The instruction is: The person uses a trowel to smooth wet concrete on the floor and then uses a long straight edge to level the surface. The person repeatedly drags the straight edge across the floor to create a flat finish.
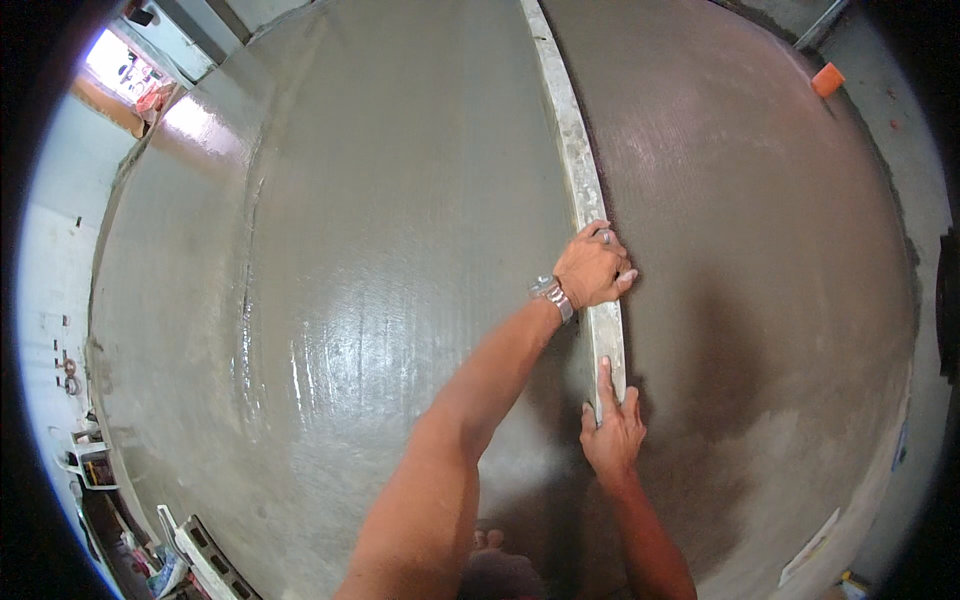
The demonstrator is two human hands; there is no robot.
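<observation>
A long, cement-smeared straightedge [572,140] lies across the smooth wet cement floor [400,200], running from the far edge toward me. My left hand [594,266], with a metal watch on the wrist, is closed over the bar with its fingers curled across the top and the right side. Nearer to me, my right hand [614,436] grips the bar's near end, index finger laid along its top and the other fingers at the sides. Wet streaks and a ridge mark the cement to the left of the bar.
An orange block [828,80] sits at the far right edge of the cement. A white wall [55,260] borders the left, with a bright doorway [125,65] beyond it. Blocks [210,555] and clutter stand at lower left. A pale strip [810,548] lies at lower right.
</observation>
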